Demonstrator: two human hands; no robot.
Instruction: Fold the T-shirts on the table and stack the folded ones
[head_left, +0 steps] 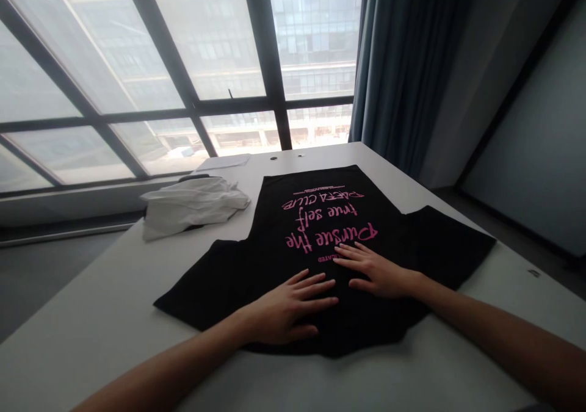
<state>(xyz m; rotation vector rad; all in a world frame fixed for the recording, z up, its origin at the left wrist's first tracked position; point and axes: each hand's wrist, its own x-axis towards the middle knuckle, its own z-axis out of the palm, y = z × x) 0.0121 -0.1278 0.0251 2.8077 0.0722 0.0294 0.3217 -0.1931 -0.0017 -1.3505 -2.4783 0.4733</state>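
Note:
A black T-shirt [320,216] with pink lettering lies spread flat on the white table [91,339], its collar end toward me and both sleeves out to the sides. My left hand [286,305] rests palm down on the shirt near its near edge, fingers stretched out. My right hand [378,271] lies flat beside it, just below the lettering, fingers extended toward the left. Neither hand holds anything.
A crumpled white garment [192,207] sits on the table's far left. A sheet of paper [224,162] lies at the far edge by the window. Dark curtains [398,64] hang at the right. The table's left edge drops to the floor.

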